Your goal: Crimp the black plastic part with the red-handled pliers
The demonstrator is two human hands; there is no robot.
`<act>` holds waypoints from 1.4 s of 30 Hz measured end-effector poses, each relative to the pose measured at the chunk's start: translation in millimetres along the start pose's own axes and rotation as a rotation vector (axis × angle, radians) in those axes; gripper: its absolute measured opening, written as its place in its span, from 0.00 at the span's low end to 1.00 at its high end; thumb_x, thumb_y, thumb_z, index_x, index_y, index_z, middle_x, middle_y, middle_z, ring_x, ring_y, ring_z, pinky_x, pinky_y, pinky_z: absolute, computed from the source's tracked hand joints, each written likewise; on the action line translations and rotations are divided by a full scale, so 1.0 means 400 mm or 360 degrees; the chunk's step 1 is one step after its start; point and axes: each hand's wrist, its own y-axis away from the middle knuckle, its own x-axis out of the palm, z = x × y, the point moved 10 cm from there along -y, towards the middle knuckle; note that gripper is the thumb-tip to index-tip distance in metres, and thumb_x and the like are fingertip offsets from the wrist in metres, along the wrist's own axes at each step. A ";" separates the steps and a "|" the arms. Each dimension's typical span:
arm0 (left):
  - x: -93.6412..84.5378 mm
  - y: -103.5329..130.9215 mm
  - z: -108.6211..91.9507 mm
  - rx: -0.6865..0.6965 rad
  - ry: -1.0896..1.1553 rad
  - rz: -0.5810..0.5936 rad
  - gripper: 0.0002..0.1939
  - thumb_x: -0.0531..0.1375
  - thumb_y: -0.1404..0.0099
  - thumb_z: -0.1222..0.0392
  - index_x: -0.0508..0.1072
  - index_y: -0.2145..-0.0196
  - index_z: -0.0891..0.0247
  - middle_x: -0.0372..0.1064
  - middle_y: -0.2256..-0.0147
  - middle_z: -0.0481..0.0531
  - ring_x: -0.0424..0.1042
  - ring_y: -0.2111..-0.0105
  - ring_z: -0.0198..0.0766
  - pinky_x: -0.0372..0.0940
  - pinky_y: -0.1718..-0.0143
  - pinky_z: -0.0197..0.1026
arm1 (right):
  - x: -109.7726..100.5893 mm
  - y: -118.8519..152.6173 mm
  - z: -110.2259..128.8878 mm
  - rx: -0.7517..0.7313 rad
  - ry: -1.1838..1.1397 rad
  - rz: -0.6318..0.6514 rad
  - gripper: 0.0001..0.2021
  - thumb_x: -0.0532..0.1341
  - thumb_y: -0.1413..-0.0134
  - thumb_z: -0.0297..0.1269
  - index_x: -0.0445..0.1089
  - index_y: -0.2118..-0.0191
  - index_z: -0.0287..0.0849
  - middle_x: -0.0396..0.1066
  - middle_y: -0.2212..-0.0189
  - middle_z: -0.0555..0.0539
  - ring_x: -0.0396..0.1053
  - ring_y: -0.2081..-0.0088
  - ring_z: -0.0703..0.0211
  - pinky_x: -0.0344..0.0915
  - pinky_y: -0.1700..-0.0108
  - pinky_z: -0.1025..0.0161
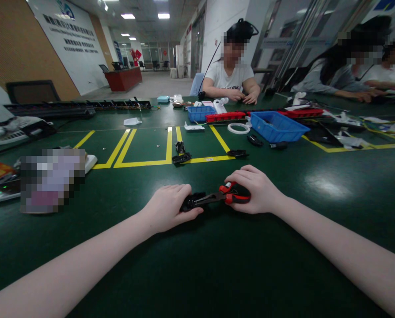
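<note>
My left hand (169, 206) grips a small black plastic part (190, 201) just above the green table, thumb below it and fingers over the top. In my right hand (257, 190) is a pair of needle-nose pliers (232, 193) with red and black handles, fingers wrapped round the grips. The pliers' long jaws point left and reach onto the black part; whether they pinch it cannot be made out. Beyond my hands lie similar black plastic pieces (181, 157), and another dark piece (237, 153) rests by the yellow tape line.
A blue bin (277, 126) and a smaller blue bin (200, 113) stand farther back, near a white tape roll (239, 128) and a red strip (225, 117). A blurred phone-like item (53, 181) lies at left. A co-worker (230, 79) sits opposite; others sit at right.
</note>
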 end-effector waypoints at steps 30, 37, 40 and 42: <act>0.010 -0.007 -0.003 -0.0025 -0.0150 0.0088 0.21 0.52 0.34 0.39 0.65 0.66 0.61 0.68 0.68 0.50 0.68 0.69 0.41 0.61 0.69 0.42 | 0.014 -0.005 0.007 0.0013 0.0114 0.0225 0.19 0.62 0.56 0.48 0.66 0.59 0.40 0.72 0.65 0.43 0.68 0.68 0.55 0.58 0.65 0.59; 0.012 -0.006 -0.001 -0.0038 -0.0173 0.0086 0.22 0.51 0.34 0.38 0.65 0.66 0.62 0.69 0.68 0.52 0.68 0.69 0.41 0.61 0.68 0.42 | 0.018 -0.003 0.008 0.0017 0.0103 0.0233 0.20 0.61 0.56 0.48 0.66 0.59 0.40 0.71 0.65 0.44 0.68 0.69 0.56 0.57 0.66 0.59; 0.012 -0.004 -0.002 -0.0015 -0.0165 0.0071 0.23 0.50 0.33 0.38 0.66 0.67 0.61 0.69 0.68 0.51 0.68 0.69 0.41 0.61 0.68 0.41 | 0.018 -0.001 0.013 0.0036 0.0097 0.0239 0.20 0.62 0.56 0.47 0.66 0.59 0.40 0.71 0.66 0.44 0.68 0.68 0.56 0.57 0.66 0.59; 0.012 -0.004 -0.003 0.0000 -0.0153 0.0065 0.22 0.50 0.33 0.38 0.66 0.67 0.61 0.69 0.68 0.51 0.68 0.69 0.40 0.61 0.68 0.41 | 0.015 -0.001 0.017 0.0040 0.0115 0.0230 0.20 0.62 0.57 0.47 0.66 0.59 0.40 0.71 0.66 0.44 0.68 0.68 0.56 0.57 0.65 0.59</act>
